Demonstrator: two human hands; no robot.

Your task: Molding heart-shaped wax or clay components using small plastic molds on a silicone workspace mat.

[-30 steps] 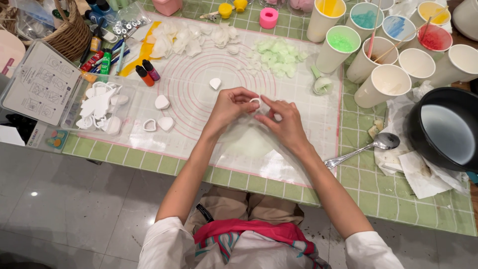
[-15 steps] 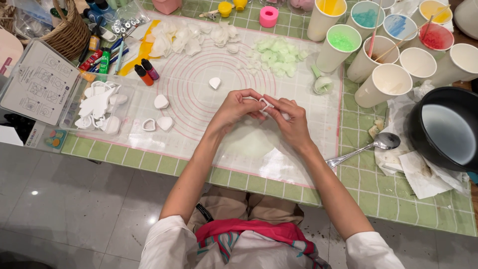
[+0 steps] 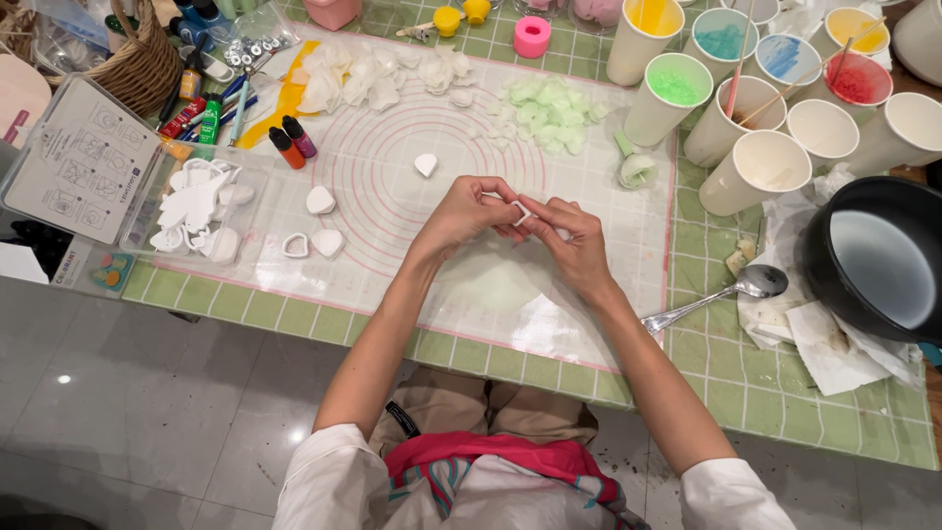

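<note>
Item: small white cutter, pinched between both hands above the silicone mat, roughly at the mat's centre.

Change from half a second ago: hands sit a little higher on the mat; the cutter has turned slightly between the fingertips. Everything else on the desk lies as before.

Orientation: the cutter's long axis runs roughly left to right, slightly tilted; which end is its point cannot be told, fingers cover most of it.

Left hand: closed, thumb and fingers gripping the cutter's left side.
Right hand: closed, fingertips gripping its right side.

Nearer items: metal spoon right of the right hand, lying on the desk beside crumpled paper towels; black pot further right.

Middle: white heart shapes left of the hands; one white heart beyond them.

Far: pale green petals, white petals, paper cups of coloured contents, wicker basket.
</note>
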